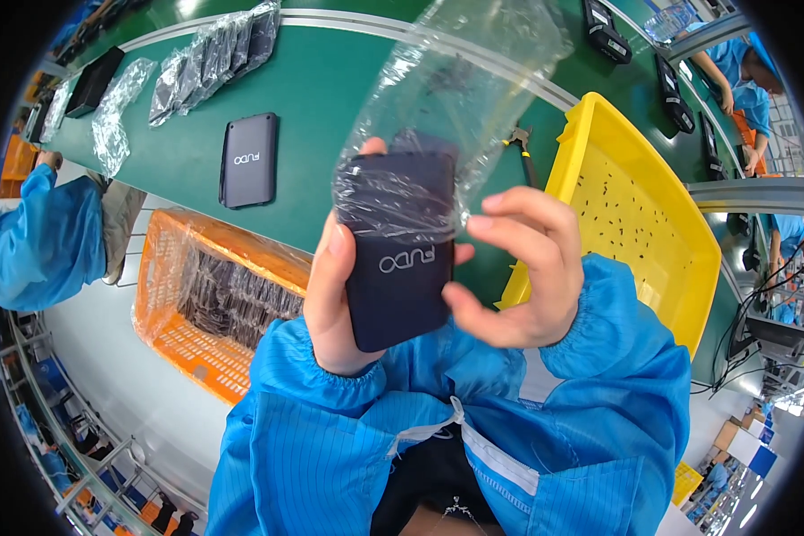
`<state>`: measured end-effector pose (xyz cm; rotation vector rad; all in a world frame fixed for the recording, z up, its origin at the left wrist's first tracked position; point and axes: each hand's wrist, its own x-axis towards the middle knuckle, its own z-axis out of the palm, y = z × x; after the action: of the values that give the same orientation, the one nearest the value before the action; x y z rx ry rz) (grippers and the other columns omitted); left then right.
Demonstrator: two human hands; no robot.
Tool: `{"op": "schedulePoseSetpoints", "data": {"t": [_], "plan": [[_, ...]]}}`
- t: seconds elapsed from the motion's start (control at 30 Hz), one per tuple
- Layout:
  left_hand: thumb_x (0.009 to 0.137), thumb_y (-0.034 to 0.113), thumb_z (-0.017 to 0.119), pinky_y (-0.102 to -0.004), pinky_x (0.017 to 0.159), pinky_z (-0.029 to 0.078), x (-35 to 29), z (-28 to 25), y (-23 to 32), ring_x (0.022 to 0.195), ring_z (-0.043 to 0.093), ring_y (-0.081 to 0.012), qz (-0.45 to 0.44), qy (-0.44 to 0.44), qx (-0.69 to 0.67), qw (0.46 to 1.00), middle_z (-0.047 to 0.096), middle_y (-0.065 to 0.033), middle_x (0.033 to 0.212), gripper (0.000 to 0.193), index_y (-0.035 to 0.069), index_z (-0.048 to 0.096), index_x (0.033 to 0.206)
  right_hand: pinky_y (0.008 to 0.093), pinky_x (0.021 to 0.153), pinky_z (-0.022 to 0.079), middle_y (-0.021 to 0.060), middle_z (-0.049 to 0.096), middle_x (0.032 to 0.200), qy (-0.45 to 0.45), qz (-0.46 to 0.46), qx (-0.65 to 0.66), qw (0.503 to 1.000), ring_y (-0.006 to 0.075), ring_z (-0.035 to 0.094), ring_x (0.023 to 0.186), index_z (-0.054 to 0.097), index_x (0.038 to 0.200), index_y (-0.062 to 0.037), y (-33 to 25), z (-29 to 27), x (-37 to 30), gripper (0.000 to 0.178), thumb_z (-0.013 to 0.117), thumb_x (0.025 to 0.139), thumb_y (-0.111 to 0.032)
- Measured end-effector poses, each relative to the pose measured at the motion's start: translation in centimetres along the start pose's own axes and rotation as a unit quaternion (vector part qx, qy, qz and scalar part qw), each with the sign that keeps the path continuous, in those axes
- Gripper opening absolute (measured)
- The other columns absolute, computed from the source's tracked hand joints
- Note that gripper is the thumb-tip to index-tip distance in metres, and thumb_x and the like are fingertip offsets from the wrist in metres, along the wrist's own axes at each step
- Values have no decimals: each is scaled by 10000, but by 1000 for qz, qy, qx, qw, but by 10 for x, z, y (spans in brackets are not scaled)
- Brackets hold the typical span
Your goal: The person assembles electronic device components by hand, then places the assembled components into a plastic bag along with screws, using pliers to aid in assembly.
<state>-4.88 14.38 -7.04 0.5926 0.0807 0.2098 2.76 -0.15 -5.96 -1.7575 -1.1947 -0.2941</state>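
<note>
My left hand [335, 299] is closed round a dark, flat tablet-like device [400, 299] with light lettering on its back. A clear plastic bag [473, 80] covers the device's upper part and stretches away from me over the bench; the lower part is bare. Just right of the device is my right hand [531, 277], its thumb and fingers apart and curved, the fingertips close to the bag's edge. Whether they touch the film I cannot tell. Another device like it [248, 161] lies unwrapped on the green bench [308, 98], to the left.
At the far left lie several bagged devices [214, 62] and a crumpled clear bag [121, 107]. An orange crate [196, 353] of wrapped items stands below the bench. A yellow bin [639, 259] with small dark bits is at right, beside pliers [523, 147]. Other people work nearby.
</note>
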Motion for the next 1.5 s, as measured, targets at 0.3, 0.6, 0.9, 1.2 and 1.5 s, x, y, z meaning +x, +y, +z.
{"op": "schedulePoseSetpoints", "data": {"t": [0.3, 0.6, 0.9, 1.2, 1.5], "plan": [[961, 373, 275, -389, 1022, 371, 7, 18, -5, 1239, 419, -261, -32, 4, 83, 996, 356, -152, 1385, 560, 88, 179, 1433, 473, 966, 409, 214, 374, 1341, -99, -20, -105, 989, 422, 422, 1167, 489, 1283, -166, 2, 2, 8, 890, 808, 466, -317], [914, 294, 421, -361, 993, 336, 5, 26, -6, 1162, 407, -265, 169, -58, 396, 901, 315, -168, 1295, 609, -43, 261, 1395, 383, 1007, 360, 211, 319, 1366, -84, 143, 210, 963, 328, 403, 1225, 274, 1382, -15, 3, -7, 16, 838, 727, 714, -240], [777, -99, 559, -255, 651, 473, 23, 35, 16, 770, 561, -159, 376, 52, 607, 698, 519, -85, 924, 367, 16, 624, 1120, 276, 864, 454, 65, 529, 1162, -56, 335, 464, 818, 127, 505, 1045, 429, 1279, 6, -33, -19, 44, 439, 572, 907, -178], [790, -102, 547, -224, 633, 464, 23, 33, 37, 737, 558, -118, 366, 42, 578, 728, 557, -71, 892, 325, 34, 656, 1064, 216, 668, 466, 46, 575, 949, -87, 321, 397, 855, 82, 552, 803, 480, 1138, -1, -16, 13, 60, 415, 629, 874, -284], [895, -23, 495, -190, 677, 422, 28, 15, 49, 722, 497, -67, 258, 15, 261, 930, 527, -19, 871, 324, -47, 515, 1218, 227, 481, 426, 64, 545, 859, -156, 412, 453, 775, 98, 549, 648, 319, 1300, -9, 2, 23, 76, 803, 755, 741, -387]]}}
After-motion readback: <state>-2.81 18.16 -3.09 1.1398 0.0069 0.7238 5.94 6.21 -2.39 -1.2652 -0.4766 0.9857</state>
